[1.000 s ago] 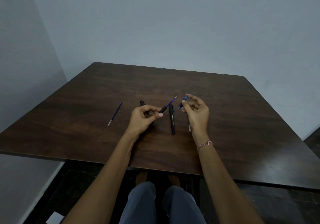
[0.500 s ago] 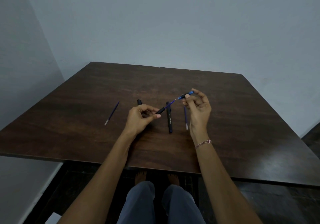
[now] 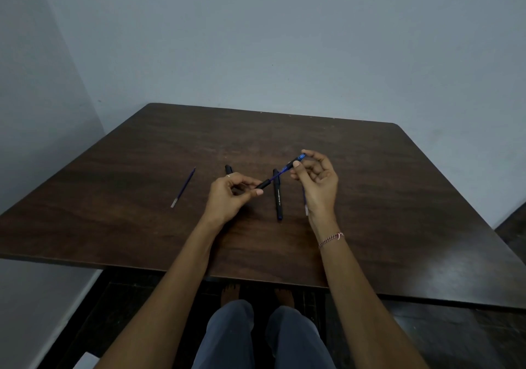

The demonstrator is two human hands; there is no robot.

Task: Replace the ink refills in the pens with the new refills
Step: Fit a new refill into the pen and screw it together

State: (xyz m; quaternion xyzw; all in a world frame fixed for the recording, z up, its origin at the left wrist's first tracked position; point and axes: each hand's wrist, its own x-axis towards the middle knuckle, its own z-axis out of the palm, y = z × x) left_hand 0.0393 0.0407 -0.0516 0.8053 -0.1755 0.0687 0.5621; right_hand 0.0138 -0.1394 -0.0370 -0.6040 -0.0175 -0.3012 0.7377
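left hand (image 3: 230,195) is gripping the barrel (image 3: 263,183), right hand (image 3: 318,180) is pinching the blue tip (image 3: 299,158), refill (image 3: 278,173) is slanting away rightward between them

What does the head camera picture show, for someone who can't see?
The left hand grips a black pen barrel while the right hand pinches its blue tip piece, a blue refill bridging them. Another black pen and a loose refill lie on the wooden table.

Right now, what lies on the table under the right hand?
A thin refill lies on the table beneath the right hand. Only its near end with the pale tip shows; the hand covers the rest.
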